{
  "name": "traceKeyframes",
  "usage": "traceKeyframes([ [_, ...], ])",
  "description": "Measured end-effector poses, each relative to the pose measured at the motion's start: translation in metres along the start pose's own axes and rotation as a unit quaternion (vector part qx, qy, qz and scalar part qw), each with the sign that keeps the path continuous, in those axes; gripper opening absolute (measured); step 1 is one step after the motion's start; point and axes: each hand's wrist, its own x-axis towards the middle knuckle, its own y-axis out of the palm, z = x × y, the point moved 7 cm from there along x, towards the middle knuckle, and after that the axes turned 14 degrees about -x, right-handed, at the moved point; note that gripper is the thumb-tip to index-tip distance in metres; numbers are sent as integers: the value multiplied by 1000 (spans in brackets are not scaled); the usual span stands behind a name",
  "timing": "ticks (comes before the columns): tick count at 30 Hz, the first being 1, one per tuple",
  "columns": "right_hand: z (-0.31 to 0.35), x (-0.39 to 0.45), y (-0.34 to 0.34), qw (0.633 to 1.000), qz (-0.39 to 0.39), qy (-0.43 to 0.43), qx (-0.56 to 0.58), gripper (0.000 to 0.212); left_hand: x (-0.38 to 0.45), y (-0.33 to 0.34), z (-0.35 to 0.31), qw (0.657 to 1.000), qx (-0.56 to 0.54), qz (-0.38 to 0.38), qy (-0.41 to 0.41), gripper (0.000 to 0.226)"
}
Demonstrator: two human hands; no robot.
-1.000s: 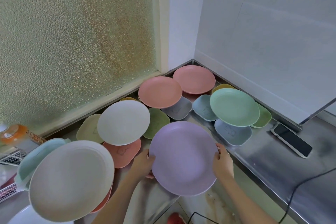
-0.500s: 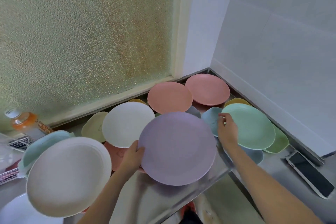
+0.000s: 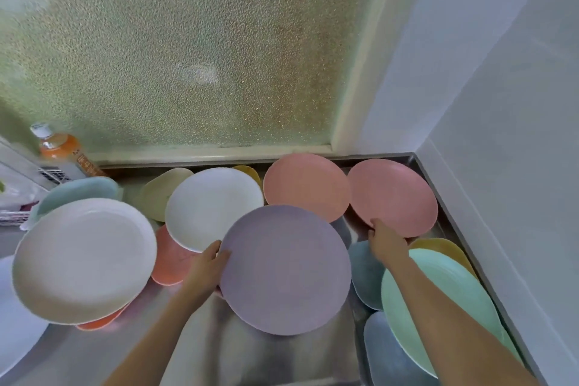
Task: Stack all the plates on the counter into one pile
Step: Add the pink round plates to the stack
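Frosted, pebbled glass point(image 3: 188, 50) fills the wall behind a steel bench point(image 3: 200, 351), and pale walls close the corner on the far right.

Head view: the left hand point(image 3: 205, 269) is clamped on the near-left rim of a lilac plate point(image 3: 285, 269), thumb on top and fingers underneath, holding it above the bench. Just left of this hand lies a small coral dish point(image 3: 170, 260), partly under a white plate point(image 3: 213, 207) that sits up and left of the hand. Further left, a large white plate point(image 3: 84, 260) rests on an orange dish point(image 3: 100, 321) whose edge peeks out below it. Behind it is a pale blue dish point(image 3: 78, 191), and a bottle of orange drink point(image 3: 59, 147) stands by the glass.

The right hand point(image 3: 387, 240) reaches to the far corner and is closed on the near rim of a pink plate point(image 3: 393, 196). Just left of that hand sits a second pink plate point(image 3: 307, 186), overlapped by the lilac one. Under the right forearm lies a mint green plate point(image 3: 454, 301), with a yellow dish point(image 3: 445, 246) behind it and grey-blue dishes point(image 3: 366, 273) to its left. A cream dish point(image 3: 159, 194) lies beyond the white plate.
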Motion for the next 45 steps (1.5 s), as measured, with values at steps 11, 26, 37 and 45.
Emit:
traceKeyframes([
  [11,4,27,-3,993,-69,-48,-82,12,-3,1,11,997,-33,-73,0,20],
  [26,68,-144,-70,879,-423,-213,54,20,-38,-11,19,996,-83,-9,10,35],
  [37,165,-289,22,845,-296,-445,4,14,-84,-71,59,995,-93,6,-31,29],
  [45,198,-333,79,844,-156,-513,-26,22,-98,-125,124,994,-100,-30,-28,24],
])
